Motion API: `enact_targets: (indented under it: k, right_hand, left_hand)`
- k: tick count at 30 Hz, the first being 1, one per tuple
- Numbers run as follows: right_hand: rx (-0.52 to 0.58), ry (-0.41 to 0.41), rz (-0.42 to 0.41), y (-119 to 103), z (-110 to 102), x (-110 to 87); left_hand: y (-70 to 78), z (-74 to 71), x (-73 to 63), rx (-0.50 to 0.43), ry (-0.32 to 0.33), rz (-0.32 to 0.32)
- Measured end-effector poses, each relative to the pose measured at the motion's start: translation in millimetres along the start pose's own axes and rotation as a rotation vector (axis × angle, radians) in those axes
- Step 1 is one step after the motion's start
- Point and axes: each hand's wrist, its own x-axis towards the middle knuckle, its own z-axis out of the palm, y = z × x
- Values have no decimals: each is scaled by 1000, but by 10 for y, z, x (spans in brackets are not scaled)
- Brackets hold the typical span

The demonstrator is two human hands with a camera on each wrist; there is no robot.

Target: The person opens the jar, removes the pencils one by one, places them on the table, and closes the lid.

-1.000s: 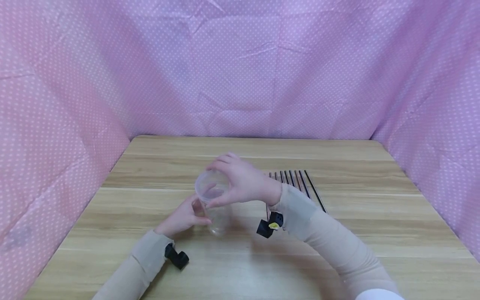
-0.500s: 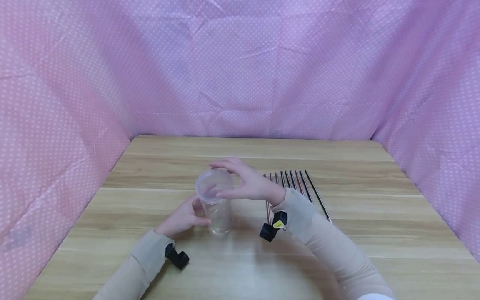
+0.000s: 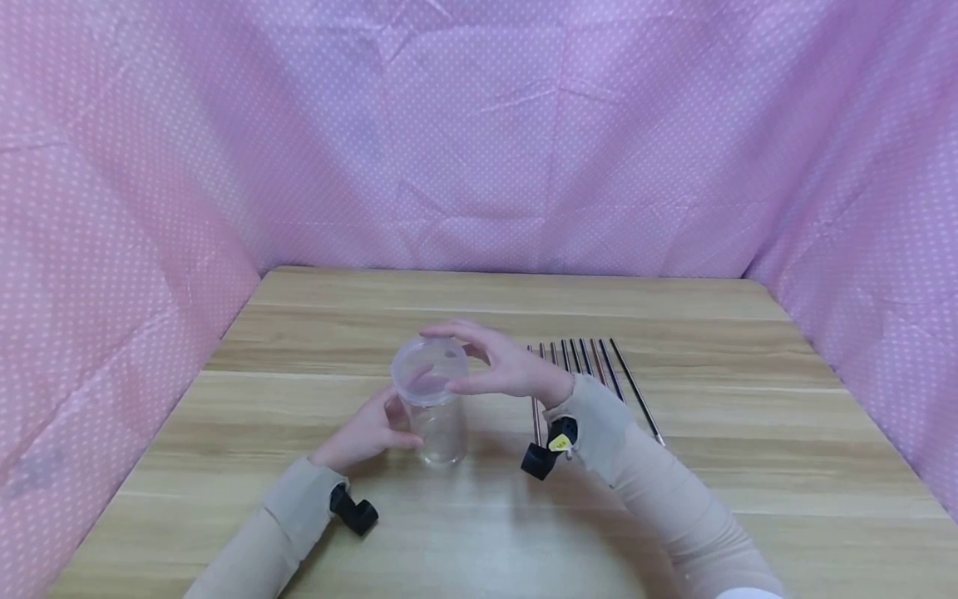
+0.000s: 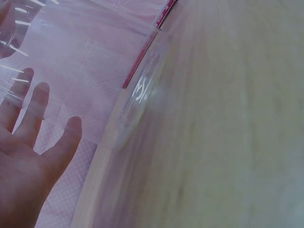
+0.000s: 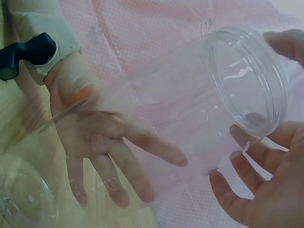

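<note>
A tall clear plastic jar (image 3: 440, 428) with a see-through round lid (image 3: 429, 370) stands upright on the wooden table. From the left, my left hand (image 3: 367, 434) holds the jar's side, thumb in front and fingers behind; in the right wrist view its spread fingers (image 5: 130, 175) show through the plastic. My right hand (image 3: 505, 362) grips the lid's rim from the right, fingers at the far edge and thumb at the near side. In the right wrist view, the right thumb (image 5: 285, 45) and fingers lie on opposite sides of the lid.
Several slim pencils (image 3: 636, 391), dark and reddish, lie in a row behind the right forearm, which partly hides them. A red one (image 4: 142, 59) with print appears in the left wrist view. Pink dotted cloth (image 3: 479, 141) hangs round the table's back and sides.
My right hand has shifted to the right on the lid, its thumb sliding back along the near rim. The jar has straightened slightly; my left hand has stayed in place.
</note>
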Motion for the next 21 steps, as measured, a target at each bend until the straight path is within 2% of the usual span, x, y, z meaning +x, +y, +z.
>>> enact_targets:
  k: [5, 9, 21]
  right_hand:
    - [-11, 41, 59, -6, 29, -12]
    - [-52, 89, 72, -34, 66, -7]
    - [-191, 300, 148, -191, 258, -37]
  left_hand:
    - [4, 3, -2, -25, -10, 12]
    - [-2, 7, -3, -28, -14, 18]
    - [-17, 8, 6, -18, -25, 72]
